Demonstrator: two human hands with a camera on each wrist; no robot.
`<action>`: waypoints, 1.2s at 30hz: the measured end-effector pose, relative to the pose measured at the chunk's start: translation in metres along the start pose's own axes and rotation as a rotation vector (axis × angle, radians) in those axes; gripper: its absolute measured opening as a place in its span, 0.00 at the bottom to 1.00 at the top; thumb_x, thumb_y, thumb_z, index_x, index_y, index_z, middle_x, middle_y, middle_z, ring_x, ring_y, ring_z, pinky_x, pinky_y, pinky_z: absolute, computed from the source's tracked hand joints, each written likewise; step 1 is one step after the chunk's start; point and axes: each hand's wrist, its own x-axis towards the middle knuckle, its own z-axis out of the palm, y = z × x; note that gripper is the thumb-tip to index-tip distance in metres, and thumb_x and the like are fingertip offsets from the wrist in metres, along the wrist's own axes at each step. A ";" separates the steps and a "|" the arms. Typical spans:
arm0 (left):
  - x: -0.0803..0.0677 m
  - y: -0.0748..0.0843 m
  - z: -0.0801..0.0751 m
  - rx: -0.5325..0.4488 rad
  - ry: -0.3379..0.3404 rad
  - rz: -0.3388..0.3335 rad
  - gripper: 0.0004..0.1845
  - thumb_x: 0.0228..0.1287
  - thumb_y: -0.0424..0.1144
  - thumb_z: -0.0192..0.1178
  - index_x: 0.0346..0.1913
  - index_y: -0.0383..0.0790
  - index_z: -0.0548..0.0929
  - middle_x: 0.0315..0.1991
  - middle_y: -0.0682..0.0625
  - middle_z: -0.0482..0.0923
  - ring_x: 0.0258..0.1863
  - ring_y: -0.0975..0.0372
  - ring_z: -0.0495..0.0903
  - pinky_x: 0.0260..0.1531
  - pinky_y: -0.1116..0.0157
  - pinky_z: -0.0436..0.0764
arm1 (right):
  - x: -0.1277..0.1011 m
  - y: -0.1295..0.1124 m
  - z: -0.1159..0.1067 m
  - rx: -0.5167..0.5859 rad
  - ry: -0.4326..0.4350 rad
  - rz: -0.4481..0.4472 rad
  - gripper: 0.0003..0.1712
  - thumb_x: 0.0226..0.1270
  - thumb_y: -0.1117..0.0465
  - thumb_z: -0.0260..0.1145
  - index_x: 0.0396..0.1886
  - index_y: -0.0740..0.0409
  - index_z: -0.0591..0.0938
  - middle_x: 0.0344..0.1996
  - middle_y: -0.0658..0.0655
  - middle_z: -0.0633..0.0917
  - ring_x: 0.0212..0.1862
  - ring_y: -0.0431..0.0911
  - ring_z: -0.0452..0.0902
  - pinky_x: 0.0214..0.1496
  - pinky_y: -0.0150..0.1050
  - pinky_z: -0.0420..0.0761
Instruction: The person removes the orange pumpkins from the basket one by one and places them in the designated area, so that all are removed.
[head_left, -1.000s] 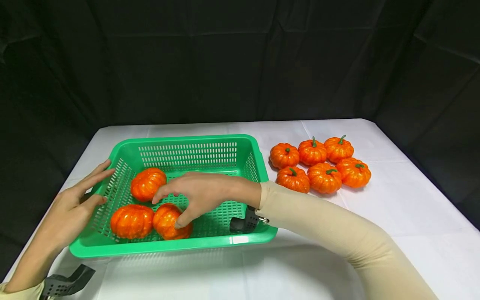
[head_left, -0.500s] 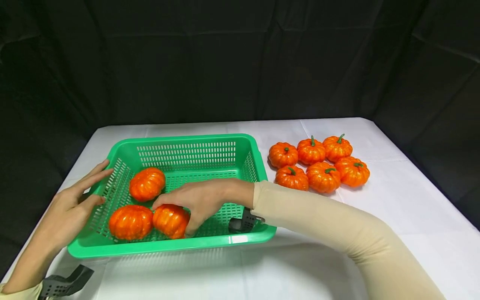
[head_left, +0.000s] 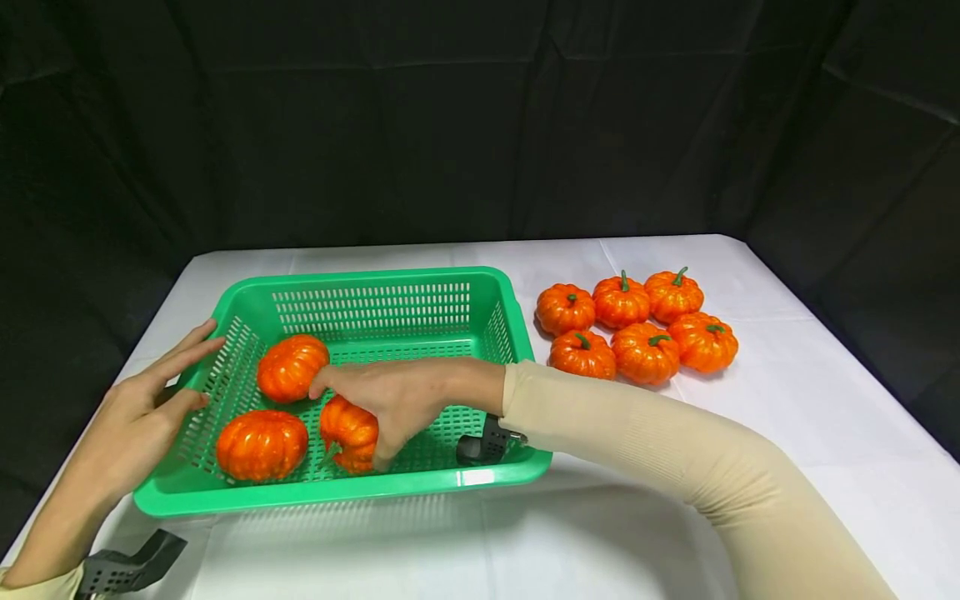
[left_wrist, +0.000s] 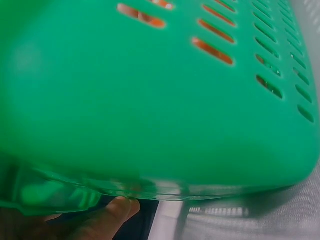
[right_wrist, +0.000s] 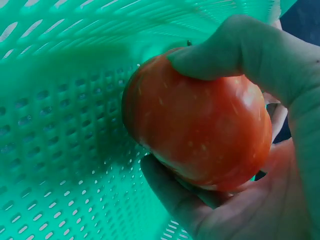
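Observation:
My right hand (head_left: 401,402) grips a small orange pumpkin (head_left: 351,427) inside the green plastic basket (head_left: 330,495). In the right wrist view the thumb (right_wrist: 210,57) lies across one side of this pumpkin (right_wrist: 200,125), with fingers around the other. Its green stem points toward the front left in the head view. Two more pumpkins lie in the basket's left part: one pumpkin (head_left: 292,369) behind, another pumpkin (head_left: 262,445) in front. My left hand (head_left: 135,429) touches the basket's left rim with its fingers extended; in the left wrist view a fingertip (left_wrist: 120,207) shows near the basket wall (left_wrist: 125,100).
Several pumpkins (head_left: 647,353) with green stems stand in two rows right of the basket. All rests on a white-covered table (head_left: 795,392). A black cloth (head_left: 480,125) hangs behind. Dark camera mounts (head_left: 480,443) sit at both wrists.
My right hand has closed around the front pumpkin and turned it, so its stem now shows at the front left. It sits slightly farther right, apart from its neighbour. The left hand stays put.

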 end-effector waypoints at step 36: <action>0.000 -0.001 -0.001 0.021 -0.002 0.004 0.31 0.74 0.27 0.50 0.78 0.35 0.67 0.82 0.48 0.52 0.75 0.34 0.56 0.58 0.27 0.65 | -0.008 0.000 -0.011 0.008 0.212 -0.044 0.42 0.49 0.58 0.80 0.67 0.57 0.76 0.55 0.46 0.78 0.52 0.39 0.73 0.48 0.28 0.79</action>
